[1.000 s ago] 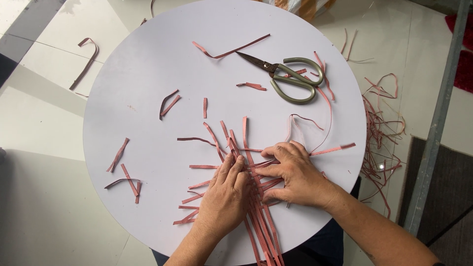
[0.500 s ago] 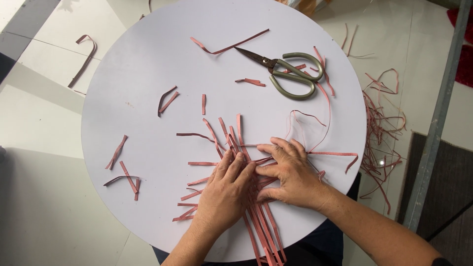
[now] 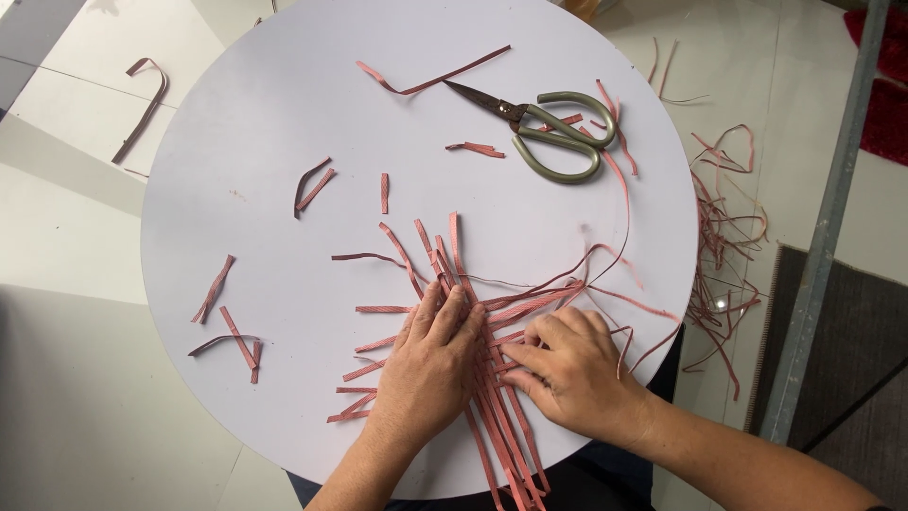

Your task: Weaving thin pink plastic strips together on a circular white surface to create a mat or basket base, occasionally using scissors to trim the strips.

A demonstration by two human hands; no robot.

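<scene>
A bundle of reddish-brown strips [image 3: 492,322] lies crossed and interlaced near the front edge of a round white table [image 3: 265,114]. My left hand [image 3: 430,364] rests flat on the strips, fingers together, pressing them down. My right hand [image 3: 572,374] lies just to its right, with fingertips pinching and working strips at the crossing. Long ends of the bundle run off the table's front edge between my arms. Thin curled strips [image 3: 605,265] trail up and to the right from the bundle.
Grey-handled scissors [image 3: 549,128] lie at the back right of the table. Short strip offcuts [image 3: 227,326] are scattered on the left side. A pile of strips [image 3: 724,246] lies on the floor at right, beside a grey metal post [image 3: 823,237] and a dark mat.
My right hand has slid lower and to the right across the bundle. The thin strips on the right have shifted. The left hand stays pressed on the strips.
</scene>
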